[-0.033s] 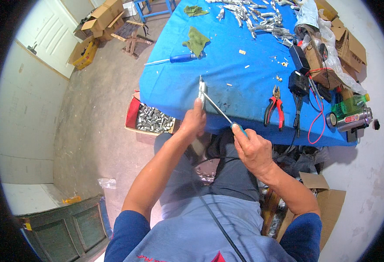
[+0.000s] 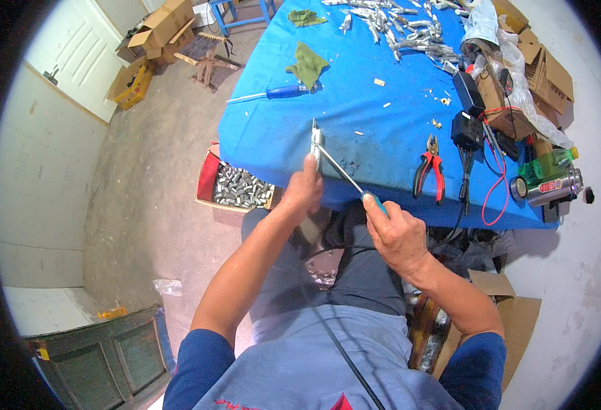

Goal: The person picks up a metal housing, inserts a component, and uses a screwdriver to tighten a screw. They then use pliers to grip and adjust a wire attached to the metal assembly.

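My left hand [image 2: 305, 186] is closed around the lower end of a small, slim silver-white metal part [image 2: 316, 142], near the table's front edge. A thin pin sticks up from the part's far end. In my closed right hand [image 2: 397, 236] is a screwdriver [image 2: 342, 171] with a teal handle, its shaft slanting up and left. The screwdriver's tip meets the right side of the part; exactly how it is seated is too small to tell. Past the hands lies a second screwdriver [image 2: 285, 91] with a blue handle, beside a green cloth [image 2: 307, 65].
Red-handled pliers [image 2: 429, 169] lie on the blue-covered table [image 2: 259, 140] to the right, near black adapters [image 2: 467, 128], cables and a metal flask [image 2: 553, 187]. Several silver parts [image 2: 410, 31] are heaped at the back. Below the left edge sits a box of small metal pieces [image 2: 242, 186].
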